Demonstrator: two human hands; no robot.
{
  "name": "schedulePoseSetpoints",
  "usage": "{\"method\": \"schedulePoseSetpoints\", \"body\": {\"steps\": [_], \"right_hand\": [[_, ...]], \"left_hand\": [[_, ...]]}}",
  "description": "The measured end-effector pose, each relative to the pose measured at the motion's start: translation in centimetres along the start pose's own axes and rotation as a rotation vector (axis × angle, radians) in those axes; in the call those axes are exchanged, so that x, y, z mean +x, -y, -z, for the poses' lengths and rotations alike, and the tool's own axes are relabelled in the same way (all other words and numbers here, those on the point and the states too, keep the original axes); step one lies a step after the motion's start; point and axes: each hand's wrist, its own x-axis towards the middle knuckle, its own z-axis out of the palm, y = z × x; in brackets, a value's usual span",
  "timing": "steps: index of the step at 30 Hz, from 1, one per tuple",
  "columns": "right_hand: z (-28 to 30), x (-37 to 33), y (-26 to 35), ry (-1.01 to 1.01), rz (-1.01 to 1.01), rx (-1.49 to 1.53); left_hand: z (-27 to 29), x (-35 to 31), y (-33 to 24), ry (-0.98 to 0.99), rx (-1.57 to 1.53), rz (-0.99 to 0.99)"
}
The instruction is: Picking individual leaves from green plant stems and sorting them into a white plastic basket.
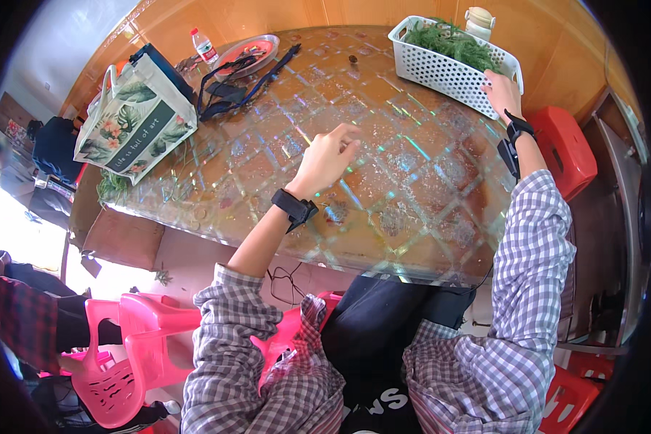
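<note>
My right hand (504, 95) grips the near right end of a white perforated plastic basket (441, 81) at the far right of the table. Feathery green sprigs (452, 47) fill the basket and rise to its rim. My left hand (327, 160) hovers over the middle of the table (390, 173), its fingers curled in toward the thumb. Nothing shows between those fingers, though their inner side is partly hidden. Dark bands circle both wrists.
At the left stands a leaf-print tote bag (141, 119), with green sprigs (113, 186) below it. Farther back are a red-capped bottle (204, 47), a red-and-silver tray (247, 56) and dark straps (228, 94). A pale bottle (479, 23) stands behind the basket; a red stool (563, 152) is right.
</note>
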Motion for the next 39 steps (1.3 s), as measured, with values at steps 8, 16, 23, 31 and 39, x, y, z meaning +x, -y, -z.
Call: {"method": "schedulePoseSetpoints", "body": {"steps": [8,16,23,31,39], "right_hand": [[2.2,-2.4,0.2,-0.244,0.158,-0.065],[7.8,-8.3,4.2,-0.218,0.282,-0.033],[10.5,-16.6,9.2,-0.127,0.32,0.134],[11.2,-18.8,7.6,-0.037,0.281,0.074],[9.6,-10.0,3.7,0.133,-0.016,-0.024]], "left_hand": [[-0.6,-0.2,-2.2,-0.019,0.028,-0.121],[-3.4,-0.5,-5.2,-0.047,0.001,-0.145],[-2.8,-1.3,-4.0,-0.11,-0.014,-0.154],[-0.2,-1.7,-1.6,-0.266,-0.41,0.133],[-0.4,-1.9,-1.2,-0.221,-0.522,0.075]]}}
